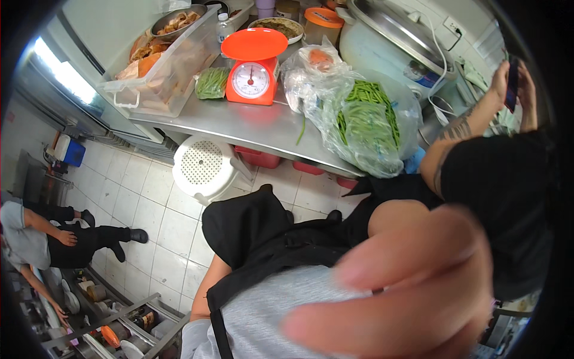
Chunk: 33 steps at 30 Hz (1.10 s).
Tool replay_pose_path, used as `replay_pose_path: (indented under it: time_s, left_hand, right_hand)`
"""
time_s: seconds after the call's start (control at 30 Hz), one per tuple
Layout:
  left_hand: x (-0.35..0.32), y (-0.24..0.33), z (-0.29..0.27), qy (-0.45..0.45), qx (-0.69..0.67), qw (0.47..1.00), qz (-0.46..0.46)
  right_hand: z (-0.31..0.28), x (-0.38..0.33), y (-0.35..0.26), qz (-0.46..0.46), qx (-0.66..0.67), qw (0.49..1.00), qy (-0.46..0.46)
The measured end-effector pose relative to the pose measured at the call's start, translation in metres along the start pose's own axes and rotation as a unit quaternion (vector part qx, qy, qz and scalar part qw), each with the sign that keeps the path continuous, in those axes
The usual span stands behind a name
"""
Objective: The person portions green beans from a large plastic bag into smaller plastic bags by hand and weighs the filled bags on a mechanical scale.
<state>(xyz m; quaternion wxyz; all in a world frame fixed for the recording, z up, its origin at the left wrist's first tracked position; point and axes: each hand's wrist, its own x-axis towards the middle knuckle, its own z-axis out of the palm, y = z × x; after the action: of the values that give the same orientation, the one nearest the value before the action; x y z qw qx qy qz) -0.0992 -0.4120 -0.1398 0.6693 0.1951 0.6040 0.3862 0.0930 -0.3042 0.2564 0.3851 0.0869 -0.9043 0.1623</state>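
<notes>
My right hand (436,281) is raised very close to the camera at the lower right, large and blurred. Two of its fingers stretch to the left with a gap between them, and nothing shows in it. My left forearm (210,284) goes up under black cloth (245,230) at my lap, which hides the left hand. Beyond my legs, a steel counter (239,125) carries an orange kitchen scale (254,51) with a bare pan. Right of it lies an open clear bag of green beans (371,116); left of it, a wrapped green vegetable pack (211,84).
A clear plastic bin (170,90) of meat stands at the counter's left. A large lidded pot (382,48) is at the back right. Below sits a white stool (206,164). Someone in black (490,185) holds a phone (512,84); another person (36,233) is far left.
</notes>
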Motion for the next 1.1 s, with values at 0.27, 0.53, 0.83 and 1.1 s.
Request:
replay_pose_path:
  time_s: [0.27, 0.53, 0.83, 1.1]
  left_hand:
    - [0.029, 0.101, -0.036, 0.108, 0.002, 0.989, 0.098]
    - [0.017, 0.164, -0.081, 0.137, 0.074, 0.987, 0.048]
    - [0.076, 0.306, -0.075, -0.003, 0.132, 0.955, 0.264]
    - [0.152, 0.315, 0.069, -0.169, 0.556, 0.764, 0.282]
  right_hand:
    - [0.022, -0.036, 0.285, 0.400, 0.166, 0.858, 0.274]
    - [0.130, -0.101, 0.369, 0.671, -0.172, 0.696, -0.188]
    - [0.047, -0.106, 0.365, 0.569, -0.075, 0.809, 0.127]
    - [-0.043, -0.073, 0.224, 0.460, -0.157, 0.793, 0.368]
